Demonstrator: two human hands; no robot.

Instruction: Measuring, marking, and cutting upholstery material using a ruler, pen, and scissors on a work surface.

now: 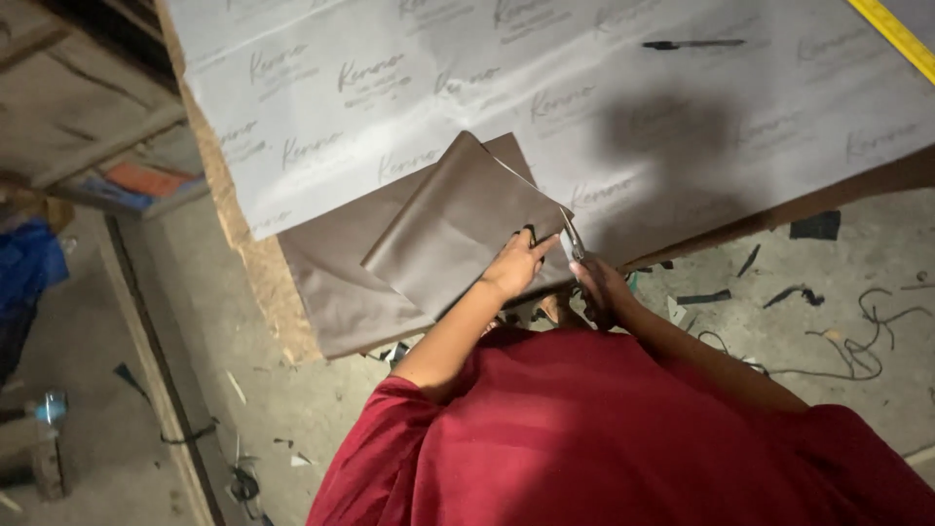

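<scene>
Right hand (599,287) is closed round the handles of scissors (573,237), blades pointing up into the edge of a folded brown sheet (458,229), prob. faux leather w/ a dull sheen. Left hand (516,263) lies flat on it, fingers spread, pinning it just beside the blades, gripping nothing. The sheet sits at the near edge of the worktable (248,263), half over a wide grey printed paper (545,88). To cut well, IMO: keep the pinning hand close but clear of the blades, both layers aligned, long even strokes. Table edge is rough chipboard. A pen (693,44) lies on the paper, a yellow tape measure (896,34) far corner; dark offcuts (816,226) on the concrete floor.
</scene>
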